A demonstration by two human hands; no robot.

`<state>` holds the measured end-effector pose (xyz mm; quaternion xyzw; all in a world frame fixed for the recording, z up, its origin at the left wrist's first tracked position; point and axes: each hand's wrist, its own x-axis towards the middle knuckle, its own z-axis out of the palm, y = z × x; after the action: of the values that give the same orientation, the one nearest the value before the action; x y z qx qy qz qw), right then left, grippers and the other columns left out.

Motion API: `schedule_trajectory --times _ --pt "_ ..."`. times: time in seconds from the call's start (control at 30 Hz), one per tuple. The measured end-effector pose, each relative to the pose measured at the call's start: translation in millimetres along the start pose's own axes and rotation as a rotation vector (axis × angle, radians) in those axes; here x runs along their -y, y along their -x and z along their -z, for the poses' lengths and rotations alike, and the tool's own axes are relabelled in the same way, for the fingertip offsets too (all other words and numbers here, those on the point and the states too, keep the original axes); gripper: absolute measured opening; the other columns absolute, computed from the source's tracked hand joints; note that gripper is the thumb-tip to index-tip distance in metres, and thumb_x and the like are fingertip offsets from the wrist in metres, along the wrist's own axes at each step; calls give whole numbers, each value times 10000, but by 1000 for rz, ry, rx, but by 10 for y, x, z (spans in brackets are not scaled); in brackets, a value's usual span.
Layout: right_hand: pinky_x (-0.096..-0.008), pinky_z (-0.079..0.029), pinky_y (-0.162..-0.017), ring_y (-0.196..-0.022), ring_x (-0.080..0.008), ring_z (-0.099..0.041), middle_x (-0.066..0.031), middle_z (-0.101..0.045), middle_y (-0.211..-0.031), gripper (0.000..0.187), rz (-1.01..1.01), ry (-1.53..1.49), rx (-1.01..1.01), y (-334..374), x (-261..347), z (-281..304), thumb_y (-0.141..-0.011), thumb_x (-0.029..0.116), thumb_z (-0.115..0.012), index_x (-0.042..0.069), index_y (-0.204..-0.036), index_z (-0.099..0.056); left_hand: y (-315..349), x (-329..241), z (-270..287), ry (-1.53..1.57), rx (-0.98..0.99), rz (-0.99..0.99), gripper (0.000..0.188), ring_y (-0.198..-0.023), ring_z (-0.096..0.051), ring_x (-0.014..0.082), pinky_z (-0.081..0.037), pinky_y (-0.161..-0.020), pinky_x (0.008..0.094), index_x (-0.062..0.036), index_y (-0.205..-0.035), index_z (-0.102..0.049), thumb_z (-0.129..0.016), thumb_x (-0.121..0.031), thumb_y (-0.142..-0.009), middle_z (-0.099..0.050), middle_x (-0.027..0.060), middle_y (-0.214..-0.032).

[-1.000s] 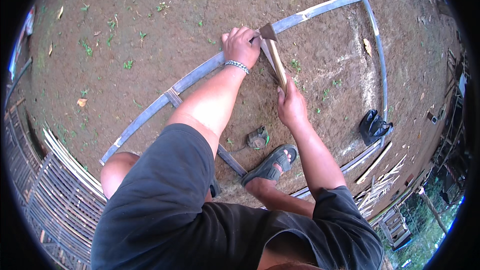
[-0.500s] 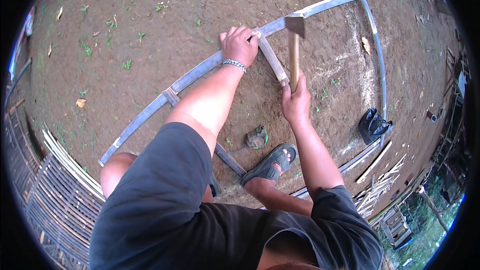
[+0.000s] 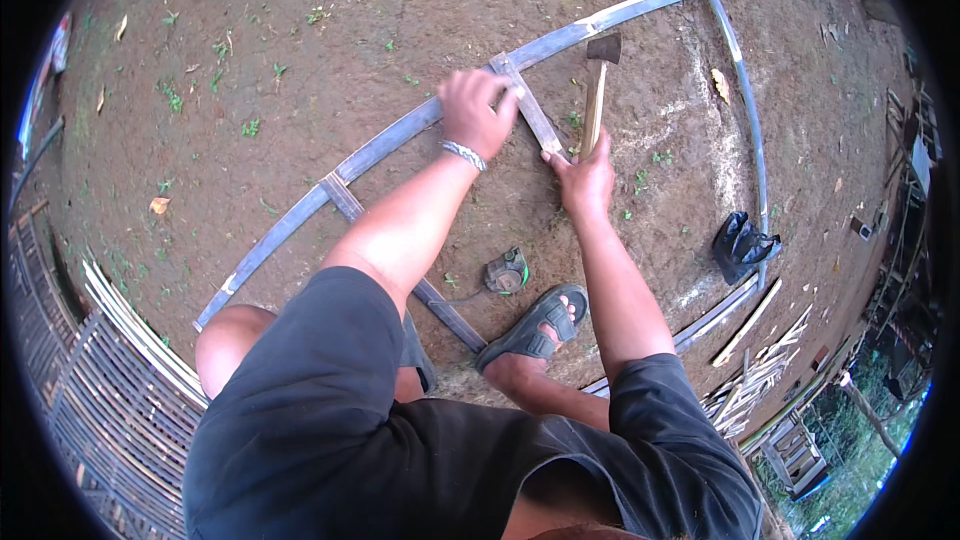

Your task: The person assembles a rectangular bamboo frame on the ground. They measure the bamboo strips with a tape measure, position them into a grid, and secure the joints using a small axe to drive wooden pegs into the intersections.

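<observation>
My right hand (image 3: 588, 180) is wrapped around the wooden handle of a hatchet (image 3: 594, 108), its dark head pointing away from me. The thumb of that hand also reaches the near end of a short wooden crosspiece (image 3: 536, 118). The crosspiece's far end lies over a long grey wooden strip (image 3: 385, 145), part of a large frame on the ground. My left hand (image 3: 478, 118), with a braided bracelet at its wrist, hovers beside the crosspiece's far part. Its fingers are smeared by motion, and whether they pinch anything is hidden.
Another crosspiece (image 3: 445, 315) runs beneath my left arm toward my sandal (image 3: 535, 335). A tape measure (image 3: 507, 271) lies on the dirt by that foot. The black plastic bag (image 3: 742, 245) rests at the frame's right side. Slatted bamboo panels (image 3: 120, 410) are at the left, loose sticks (image 3: 760, 375) at the right.
My left hand has come off the crosspiece's far end and moved slightly nearer me. The hatchet has tilted, its head shifting a little right, and my right hand has dropped slightly.
</observation>
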<state>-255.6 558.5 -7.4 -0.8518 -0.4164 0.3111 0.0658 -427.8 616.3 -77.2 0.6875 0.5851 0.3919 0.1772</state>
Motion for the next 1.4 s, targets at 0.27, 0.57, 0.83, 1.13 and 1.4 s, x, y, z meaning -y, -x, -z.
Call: schedule_trajectory --times 0.27,0.57,0.83,1.13,1.4 --pt "-455 -561 -809 -853 -309 -710 -107 -701 -892 910 40 -50 -71 -14 -112 -100 -764 251 -888 180 -1515 -380 -86 -397 -378 133 529 -174 241 -970 -621 306 -453 -908 449 -77 -940 -672 -570 -293 -967 -668 104 -949" --pt "-487 -552 -861 -1002 -419 -693 -239 -683 -1113 579 420 -203 84 -162 -705 221 -978 197 -650 23 -1477 -413 -19 -428 -444 -115 576 -300 198 -939 -650 201 -458 -858 391 -154 -860 -698 -611 -317 -932 -693 14 -885" --pt "-531 -547 -906 -1087 -477 -658 -258 -676 -1196 449 762 147 337 -578 -155 600 -1011 197 -590 121 -1438 -474 -79 -462 -464 -37 542 -277 126 -936 -708 225 -497 -829 411 -179 -946 -696 -640 -262 -870 -732 31 -884" --pt "-491 -584 -850 -1043 -428 -696 -225 -692 -1202 445 907 244 280 -842 -254 624 -983 149 -619 102 -1414 -523 -98 -465 -472 -157 684 -278 195 -1008 -696 205 -487 -848 390 -184 -1037 -713 -674 -255 -859 -747 -7 -1042" --pt "-510 -576 -831 -998 -458 -699 -271 -689 -1148 439 1009 203 263 -854 -156 630 -995 145 -613 64 -1413 -509 7 -393 -537 -66 512 -296 153 -1044 -684 203 -490 -894 389 -162 -975 -717 -683 -238 -847 -743 2 -1102"
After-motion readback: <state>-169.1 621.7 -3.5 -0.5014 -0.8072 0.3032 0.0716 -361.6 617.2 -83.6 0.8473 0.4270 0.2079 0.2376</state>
